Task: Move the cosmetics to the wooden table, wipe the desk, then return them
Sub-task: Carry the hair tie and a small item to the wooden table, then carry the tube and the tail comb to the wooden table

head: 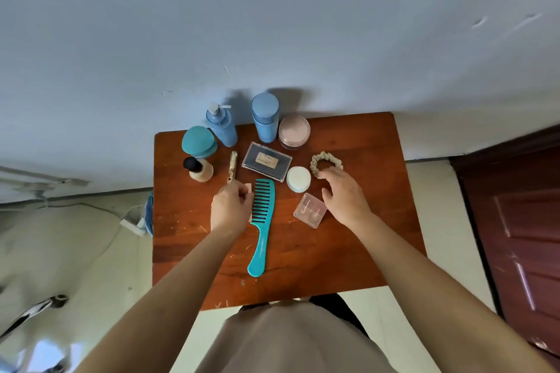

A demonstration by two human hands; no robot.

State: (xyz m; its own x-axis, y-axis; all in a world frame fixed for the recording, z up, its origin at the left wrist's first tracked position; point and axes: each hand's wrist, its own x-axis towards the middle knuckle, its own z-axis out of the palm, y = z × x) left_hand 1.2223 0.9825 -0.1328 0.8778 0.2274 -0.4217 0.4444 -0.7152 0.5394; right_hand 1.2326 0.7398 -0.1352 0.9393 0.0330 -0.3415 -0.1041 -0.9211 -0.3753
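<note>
1. Wooden table (348, 251): small reddish-brown tabletop, far edge against a pale blue wall (272, 24). All cosmetics lie or stand on its far half; the near half is bare apart from scratches.
2. Far edge, left to right: pump bottle (222, 127) and capped blue bottle (265, 116), both upright; pink-lidded jar (294, 132) just right of the capped bottle.
3. Far left corner: teal case (199, 142), rounded, with a black-capped foundation bottle (198, 169) just in front of it, tilted.
4. Centre: slim tube (232, 167) lying lengthwise; clear-lidded dark palette (267, 161) to its right; round white puff container (298, 179) touching or nearly touching the palette's near right corner.
5. Teal comb (262, 221): wide-toothed, lying flat, teeth facing left, handle toward the near edge.
6. Small pink compact (310, 210): lies flat between the comb and the right hand.
7. Beige scrunchie (325, 164): flat, toward the right edge, just beyond the right fingertips.
8. Left hand (231, 209): fingers curled in, closed around a small pale item (248, 188), mostly hidden; the near end of the slim tube meets the index finger, grip on it cannot be confirmed.
9. Right hand (344, 195): palm down, fingers loosely spread, holding nothing; hovering over or resting on the tabletop beside the compact, cannot tell which.
</note>
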